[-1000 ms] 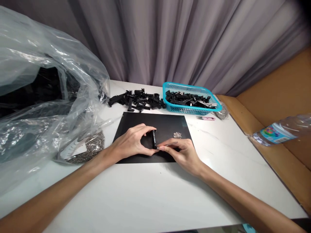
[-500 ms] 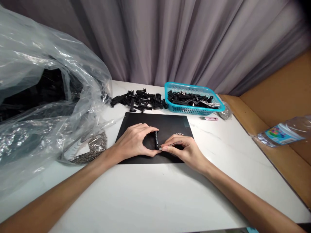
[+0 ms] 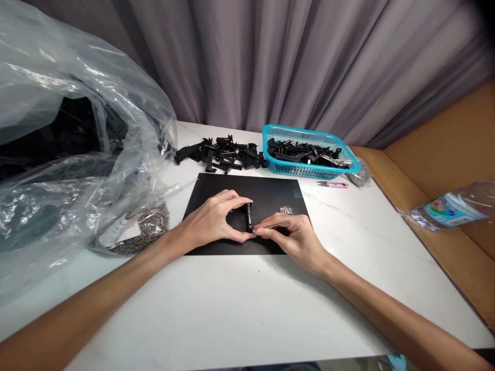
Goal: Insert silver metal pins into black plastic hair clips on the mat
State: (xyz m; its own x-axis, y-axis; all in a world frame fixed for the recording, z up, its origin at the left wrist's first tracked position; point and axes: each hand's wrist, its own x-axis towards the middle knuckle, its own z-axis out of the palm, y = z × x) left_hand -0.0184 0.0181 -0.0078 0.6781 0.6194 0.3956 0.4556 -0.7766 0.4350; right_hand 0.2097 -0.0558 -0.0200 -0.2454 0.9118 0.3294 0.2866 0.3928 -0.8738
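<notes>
Left hand pinches the part end-to-end, pointing away. Right hand (pinching a rod) is at its near end.

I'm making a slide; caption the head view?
Over a black mat, the left hand holds a black part; the right hand pinches a slender object.

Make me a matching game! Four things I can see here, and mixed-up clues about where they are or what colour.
Things:
1. basket
2. snips
3. tiny silvery pieces
4. long black part

Clues:
A. in a little heap on the black mat
B. held between the left hand's thumb and fingers
C. blue, with dark pieces inside
D. pink-handled, on the white table

Pairs: 1-C, 2-D, 3-A, 4-B
</notes>
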